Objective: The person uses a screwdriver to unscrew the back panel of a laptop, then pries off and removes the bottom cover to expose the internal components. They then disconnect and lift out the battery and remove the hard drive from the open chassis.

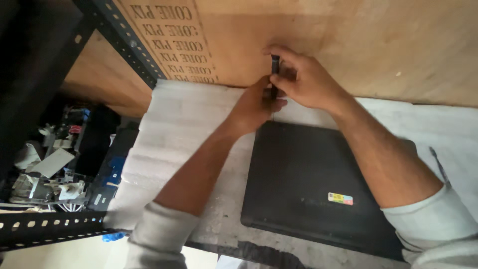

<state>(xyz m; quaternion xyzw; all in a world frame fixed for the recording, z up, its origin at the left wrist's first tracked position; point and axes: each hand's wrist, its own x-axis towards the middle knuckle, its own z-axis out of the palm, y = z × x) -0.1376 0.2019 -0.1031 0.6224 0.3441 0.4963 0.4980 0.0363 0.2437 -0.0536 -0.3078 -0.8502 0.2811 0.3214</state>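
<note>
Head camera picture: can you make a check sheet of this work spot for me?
Surface: white foam sheet covering the bench.
Job's things: closed black laptop with a small coloured sticker; thin dark tool upright at its far edge.
Clutter: loose parts and papers lower left.
Grippers: left hand and right hand both grip the tool.
Cables: nothing seen.
Surroundings: plywood board, black slotted rack bars.

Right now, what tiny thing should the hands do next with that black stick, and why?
Probably bring the dark tool down toward the closed black laptop. Both the left hand and right hand grip it above the laptop's far edge, against the wooden board, so it touches nothing to work on yet.
</note>
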